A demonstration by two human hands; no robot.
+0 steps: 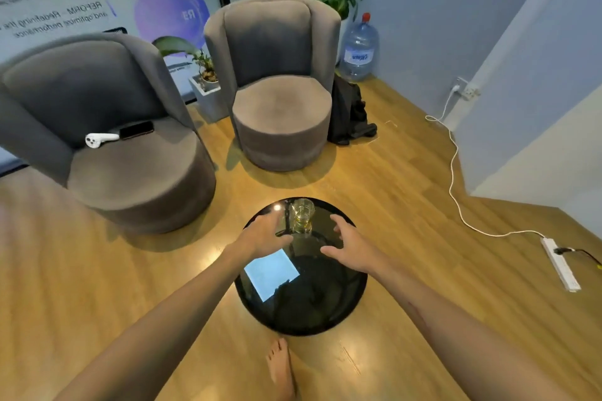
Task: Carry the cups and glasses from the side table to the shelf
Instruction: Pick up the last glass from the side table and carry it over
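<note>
From the head camera, a clear glass (303,215) with a little yellowish liquid in the bottom stands upright near the far edge of the round black surface (303,296). The left hand (264,235) hovers just left of the glass, the right hand (350,246) a little further off to its right. Both hands' fingers (338,226) are spread and loosely curled, holding nothing and not touching the glass. No other cups show on the surface, and the shelf is out of view. To do this well, one hand should close around the middle of the glass, lift it straight up and keep it level, since the liquid could spill.
</note>
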